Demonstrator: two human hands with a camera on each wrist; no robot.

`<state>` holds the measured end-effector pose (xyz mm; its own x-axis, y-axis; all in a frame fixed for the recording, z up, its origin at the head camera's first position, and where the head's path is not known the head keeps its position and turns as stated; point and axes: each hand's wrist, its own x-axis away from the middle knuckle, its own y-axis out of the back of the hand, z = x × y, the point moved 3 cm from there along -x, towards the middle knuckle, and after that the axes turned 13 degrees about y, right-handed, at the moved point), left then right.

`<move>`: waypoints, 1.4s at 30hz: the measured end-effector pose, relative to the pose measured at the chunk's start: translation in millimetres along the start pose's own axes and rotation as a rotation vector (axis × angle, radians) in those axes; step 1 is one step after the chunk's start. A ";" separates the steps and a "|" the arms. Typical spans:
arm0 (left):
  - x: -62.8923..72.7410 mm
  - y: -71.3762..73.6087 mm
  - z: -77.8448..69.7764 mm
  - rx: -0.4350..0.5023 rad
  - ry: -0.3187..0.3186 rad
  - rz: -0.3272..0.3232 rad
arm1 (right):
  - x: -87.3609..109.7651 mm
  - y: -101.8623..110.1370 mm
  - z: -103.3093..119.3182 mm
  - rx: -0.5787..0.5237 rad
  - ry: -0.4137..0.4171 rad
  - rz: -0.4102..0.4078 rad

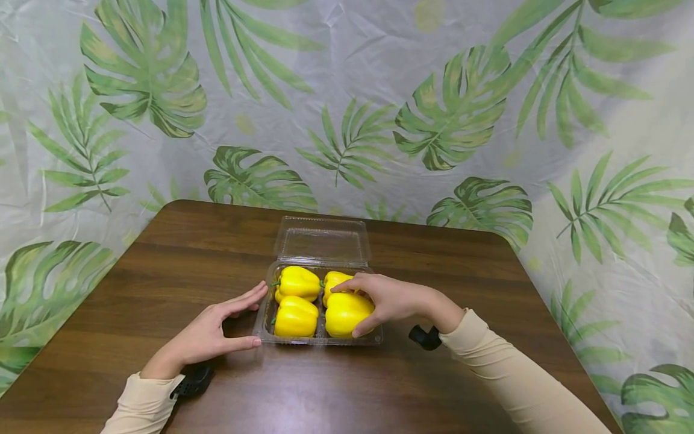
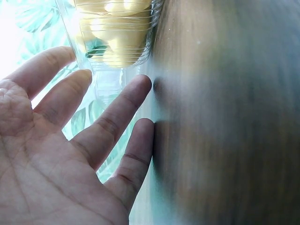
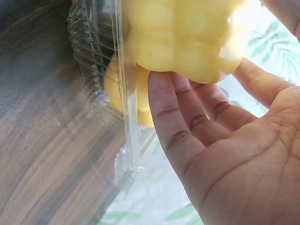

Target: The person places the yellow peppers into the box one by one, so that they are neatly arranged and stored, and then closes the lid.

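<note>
Fingers and thumb of the right hand [image 1: 393,298] curl round a yellow pepper [image 1: 347,316] at the near right corner of the clear container [image 1: 266,314]. Spread fingers of the left hand [image 1: 206,334] touch its left edge; three other peppers [image 1: 296,317] occupy the remaining corners.

The worktop [image 1: 217,253] is brown wood with darker stripes, and its back corners are round. Behind the worktop is a wrinkly, pale grey cloth [image 1: 358,66], and it shows to the worktop's left and right too. Big green leaves [image 1: 149,78] and some yellow spots [image 1: 429,13] cover it. A white shine [image 1: 303,401] sits on the worktop's near part.
</note>
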<state>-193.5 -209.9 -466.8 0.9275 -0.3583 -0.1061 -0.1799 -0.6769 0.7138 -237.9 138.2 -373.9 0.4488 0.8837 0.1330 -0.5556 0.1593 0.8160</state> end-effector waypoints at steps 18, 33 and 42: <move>-0.3 -0.8 1.4 0.000 0.007 0.006 | -1.7 -0.6 -0.3 -0.039 0.002 0.000; -0.7 -0.7 1.7 0.017 -0.001 0.006 | -1.2 2.1 -0.4 -0.005 0.027 0.009; -0.2 -0.4 1.0 0.011 0.003 0.004 | -0.3 1.4 -2.1 -0.015 0.030 0.018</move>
<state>-194.0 -210.2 -467.8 0.9278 -0.3592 -0.1007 -0.1874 -0.6822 0.7067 -240.3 139.1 -374.0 0.4177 0.8991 0.1307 -0.5741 0.1497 0.8050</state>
